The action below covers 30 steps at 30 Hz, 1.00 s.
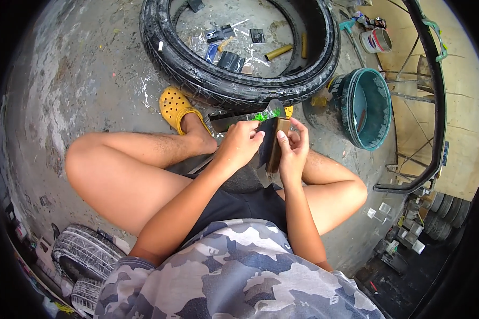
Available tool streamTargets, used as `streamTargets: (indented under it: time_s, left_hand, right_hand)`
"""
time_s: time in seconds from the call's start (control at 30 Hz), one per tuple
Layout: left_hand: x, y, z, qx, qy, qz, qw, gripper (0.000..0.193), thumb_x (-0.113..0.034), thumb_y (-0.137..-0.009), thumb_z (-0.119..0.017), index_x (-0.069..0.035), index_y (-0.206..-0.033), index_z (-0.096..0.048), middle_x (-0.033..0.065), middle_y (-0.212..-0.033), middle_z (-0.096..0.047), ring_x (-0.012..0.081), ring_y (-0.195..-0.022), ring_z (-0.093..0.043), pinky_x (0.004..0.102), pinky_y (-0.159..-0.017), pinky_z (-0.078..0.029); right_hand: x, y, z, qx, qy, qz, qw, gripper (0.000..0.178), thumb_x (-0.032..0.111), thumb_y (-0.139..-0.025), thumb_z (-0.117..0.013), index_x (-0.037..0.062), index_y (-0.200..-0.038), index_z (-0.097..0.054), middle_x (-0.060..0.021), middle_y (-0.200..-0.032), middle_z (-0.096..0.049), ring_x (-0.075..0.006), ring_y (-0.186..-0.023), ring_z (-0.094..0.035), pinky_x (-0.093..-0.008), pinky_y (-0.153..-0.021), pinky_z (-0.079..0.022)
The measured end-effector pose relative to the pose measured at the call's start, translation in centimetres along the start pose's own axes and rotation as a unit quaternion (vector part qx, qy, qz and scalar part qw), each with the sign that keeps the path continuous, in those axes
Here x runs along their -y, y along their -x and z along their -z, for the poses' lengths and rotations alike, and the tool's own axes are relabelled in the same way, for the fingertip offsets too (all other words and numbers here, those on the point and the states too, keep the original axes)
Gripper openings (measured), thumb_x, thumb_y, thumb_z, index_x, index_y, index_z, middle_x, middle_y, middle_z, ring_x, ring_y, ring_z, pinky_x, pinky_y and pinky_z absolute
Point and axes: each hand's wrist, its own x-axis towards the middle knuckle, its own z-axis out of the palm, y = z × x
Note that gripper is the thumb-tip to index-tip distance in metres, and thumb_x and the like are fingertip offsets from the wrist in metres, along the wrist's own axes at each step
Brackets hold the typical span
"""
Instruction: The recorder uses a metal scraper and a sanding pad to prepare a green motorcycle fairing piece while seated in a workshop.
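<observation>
Over my lap, my left hand [240, 142] is closed at the edge of a dark, stiff-looking sheet [266, 142] with bright green marks near its far end. My right hand [294, 151] grips a narrow brown block [278, 146], thumb on its near face and fingers behind it. The block lies against the right side of the dark sheet. What the left fingers cover is partly hidden. Just beyond both hands lies a large black tyre [218, 87] flat on the floor.
Inside the tyre ring are several black pieces, a brass-coloured tube [278, 52] and a blue packet [211, 53]. A teal bucket [371, 109] stands to the right, with a white pail [376, 40] beyond it. A black metal frame [436, 106] leans at far right. More tyres [82, 250] lie at lower left.
</observation>
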Motion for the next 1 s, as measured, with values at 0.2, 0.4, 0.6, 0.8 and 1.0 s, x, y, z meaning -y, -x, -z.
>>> streamTargets:
  time_s: [0.2, 0.4, 0.6, 0.8, 1.0]
  left_hand:
    - [-0.6, 0.0, -0.3, -0.031, 0.140, 0.005, 0.990, 0.014, -0.008, -0.089, -0.060, 0.006, -0.088, -0.059, 0.0144, -0.071, -0.067, 0.0203, -0.062, -0.067, 0.0347, -0.054, -0.050]
    - [-1.4, -0.1, -0.4, -0.081, 0.322, 0.020, 0.943, 0.011, -0.003, -0.088, -0.062, 0.005, -0.094, -0.058, 0.0079, -0.073, -0.066, 0.0085, -0.063, -0.061, 0.0279, -0.054, -0.050]
    - [-1.0, -0.7, -0.8, -0.150, 0.224, -0.072, 0.960, 0.017, -0.003, -0.084, -0.067, 0.002, -0.093, -0.052, 0.0069, -0.072, -0.063, 0.0093, -0.068, -0.062, 0.0253, -0.061, -0.049]
    - [-2.5, 0.3, -1.9, -0.169, 0.283, -0.170, 0.929, 0.038, 0.004, -0.085, -0.062, 0.002, -0.120, -0.046, 0.0138, -0.097, -0.066, 0.0129, -0.088, -0.066, 0.0284, -0.071, -0.051]
    - [-1.5, 1.1, -2.8, -0.102, 0.264, -0.151, 0.947, 0.023, 0.000, -0.095, -0.055, 0.006, -0.116, -0.060, 0.0059, -0.100, -0.068, 0.0081, -0.092, -0.060, 0.0244, -0.080, -0.051]
  right_hand:
    - [1.1, -0.6, 0.2, -0.055, 0.114, 0.086, 0.988, 0.040, 0.001, -0.091, -0.062, 0.0023, -0.128, -0.047, -0.0068, -0.093, -0.062, -0.0096, -0.080, -0.058, -0.0221, -0.070, -0.047]
    - [3.7, -0.3, -0.5, -0.131, 0.122, 0.138, 0.974, 0.038, 0.001, -0.090, -0.064, 0.0017, -0.125, -0.051, -0.0028, -0.088, -0.059, -0.0057, -0.073, -0.054, -0.0176, -0.064, -0.042]
    - [4.1, 0.1, -2.0, -0.077, 0.139, 0.138, 0.977, 0.039, 0.000, -0.087, -0.068, 0.0001, -0.123, -0.053, -0.0003, -0.084, -0.055, -0.0057, -0.072, -0.052, -0.0192, -0.063, -0.043]
    - [3.3, -0.6, -3.0, -0.094, 0.189, 0.158, 0.965, 0.036, 0.005, -0.087, -0.069, -0.0028, -0.119, -0.056, -0.0064, -0.085, -0.061, -0.0109, -0.077, -0.055, -0.0250, -0.070, -0.046]
    - [1.9, -1.0, -2.8, -0.090, 0.149, 0.205, 0.963, 0.035, 0.005, -0.088, -0.068, -0.0053, -0.118, -0.055, -0.0076, -0.094, -0.059, -0.0115, -0.084, -0.055, -0.0258, -0.075, -0.047]
